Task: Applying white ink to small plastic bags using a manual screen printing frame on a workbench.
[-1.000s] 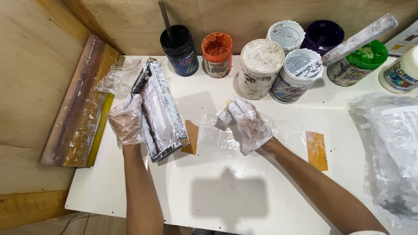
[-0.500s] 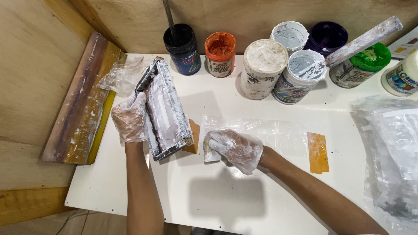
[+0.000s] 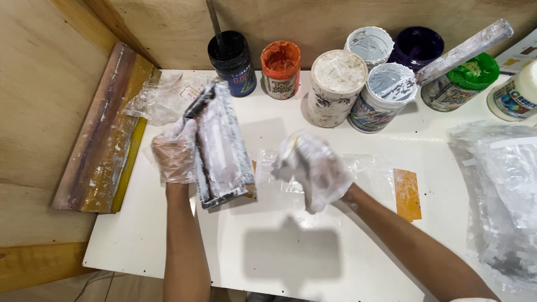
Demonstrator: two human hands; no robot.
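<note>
The gloved left hand [image 3: 174,151] grips the edge of a paint-covered tray [image 3: 221,146]. The gloved right hand [image 3: 316,170] is closed on a small pale thing, just right of the tray

Gloved left hand [image 3: 174,151] grips paint-smeared tool [image 3: 219,146].

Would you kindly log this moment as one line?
left hand: steadies paint-smeared squeegee | right hand: gloved, raised over clear plastic sheet | paint jars behind on white table
</note>
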